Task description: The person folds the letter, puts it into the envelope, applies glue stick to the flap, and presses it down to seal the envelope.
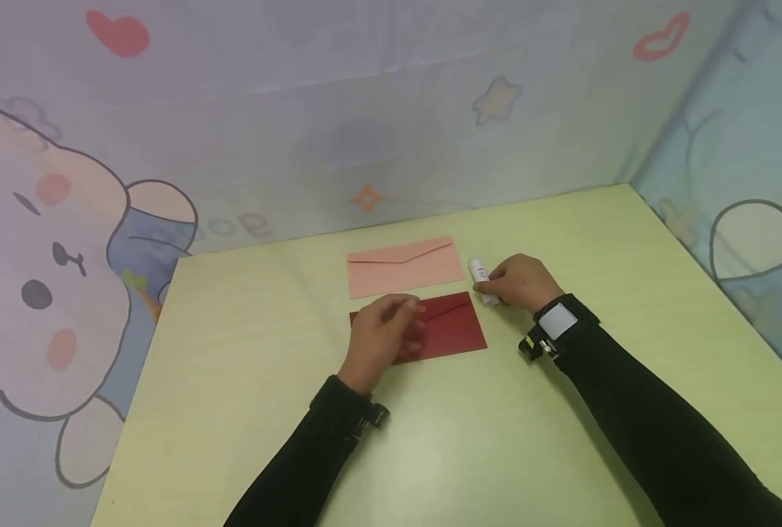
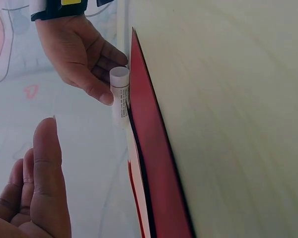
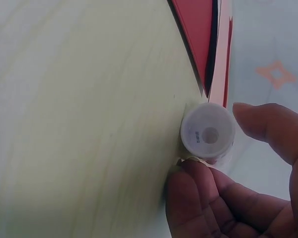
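Note:
My right hand (image 1: 526, 282) is at a white glue stick (image 1: 477, 269) lying on the table, thumb on one side and curled fingers on the other. In the right wrist view the round end of the glue stick (image 3: 208, 134) faces the camera between the thumb and fingertips. My left hand (image 1: 376, 338) hovers over the left part of a dark red envelope (image 1: 453, 331), its fingers relaxed and holding nothing. Just behind the red envelope lies a pink envelope (image 1: 407, 277), with its flap along the far edge. The left hand hides the red envelope's left side.
The pale yellow table (image 1: 246, 351) ends at a printed cloth backdrop (image 1: 312, 132) at the back and sides. Dark sleeves (image 1: 635, 395) and wrist-worn cameras cover both forearms.

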{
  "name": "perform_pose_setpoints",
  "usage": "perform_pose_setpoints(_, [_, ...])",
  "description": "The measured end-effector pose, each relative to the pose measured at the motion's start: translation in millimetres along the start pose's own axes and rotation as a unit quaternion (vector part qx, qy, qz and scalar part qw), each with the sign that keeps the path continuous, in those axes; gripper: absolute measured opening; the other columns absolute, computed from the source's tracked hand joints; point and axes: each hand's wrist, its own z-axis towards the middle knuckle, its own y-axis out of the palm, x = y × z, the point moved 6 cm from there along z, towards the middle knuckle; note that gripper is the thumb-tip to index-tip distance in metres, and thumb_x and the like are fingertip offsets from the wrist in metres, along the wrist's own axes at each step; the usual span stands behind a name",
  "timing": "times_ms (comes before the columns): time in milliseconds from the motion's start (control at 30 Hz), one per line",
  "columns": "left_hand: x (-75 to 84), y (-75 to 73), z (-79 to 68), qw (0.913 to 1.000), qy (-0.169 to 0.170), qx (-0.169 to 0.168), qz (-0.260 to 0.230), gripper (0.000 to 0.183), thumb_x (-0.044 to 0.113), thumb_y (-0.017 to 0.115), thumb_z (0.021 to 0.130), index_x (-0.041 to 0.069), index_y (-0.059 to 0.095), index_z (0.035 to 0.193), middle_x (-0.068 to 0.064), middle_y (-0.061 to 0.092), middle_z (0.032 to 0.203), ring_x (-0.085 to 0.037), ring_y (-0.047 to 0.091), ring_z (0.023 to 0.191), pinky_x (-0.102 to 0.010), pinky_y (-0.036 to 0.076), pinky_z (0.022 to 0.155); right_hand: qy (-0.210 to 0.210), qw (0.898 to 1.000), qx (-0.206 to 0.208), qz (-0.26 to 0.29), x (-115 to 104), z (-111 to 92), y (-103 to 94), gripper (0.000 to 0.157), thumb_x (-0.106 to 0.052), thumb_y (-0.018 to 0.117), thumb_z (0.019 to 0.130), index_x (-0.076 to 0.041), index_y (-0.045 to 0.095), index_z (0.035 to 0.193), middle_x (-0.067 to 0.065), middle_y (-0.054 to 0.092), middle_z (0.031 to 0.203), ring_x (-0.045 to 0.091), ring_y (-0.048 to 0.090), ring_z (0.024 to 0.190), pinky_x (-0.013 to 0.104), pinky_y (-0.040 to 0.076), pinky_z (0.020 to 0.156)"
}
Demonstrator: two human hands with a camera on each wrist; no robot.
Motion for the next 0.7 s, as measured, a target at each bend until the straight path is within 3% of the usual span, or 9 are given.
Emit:
perform_pose_setpoints(467, [-5.3,2.3,0.9,1.0000,-0.007,-0.002,-0.003,0.030,0.024,0.068,0.115,0.006,0.077,0.137,-0.026,0.077,0.138,-0.012,0.078,0.096,-0.035,0.072,0.074,0.006,1.000,-0.012,0.011,4.4,0.1,0.0,0.044,-0.042,0.082,0.101,0.000,0.086,0.109,0.003,0.072,0.078,0.018,0.063,0.077,0.029,0.047,0.066])
perform_pose_setpoints(600, [-7.9,1.2,-0.4,0.9999,-0.011,0.003,0.009,0.029,0.022,0.068,0.114,0.007,0.077,0.137,-0.024,0.079,0.135,-0.015,0.080,0.092,-0.035,0.072,0.075,-0.013,1.000,-0.007,-0.001,2.5,-7.9,-3.4,0.060,-0.047,0.075,0.106,0.007,0.078,0.132,0.022,0.082,0.115,0.033,0.076,0.101,0.041,0.061,0.081])
perform_pose_setpoints(700, [-3.9,-7.6,0.0,0.9972,0.020,0.014,0.070,0.030,0.023,0.066,0.114,0.009,0.077,0.138,-0.019,0.081,0.133,-0.021,0.083,0.100,-0.037,0.071,0.084,-0.032,0.999,0.001,-0.008,-3.6,-17.4,-7.1,0.073,-0.051,0.068,0.110,0.008,0.063,0.153,0.032,0.071,0.149,0.047,0.071,0.133,0.057,0.062,0.105])
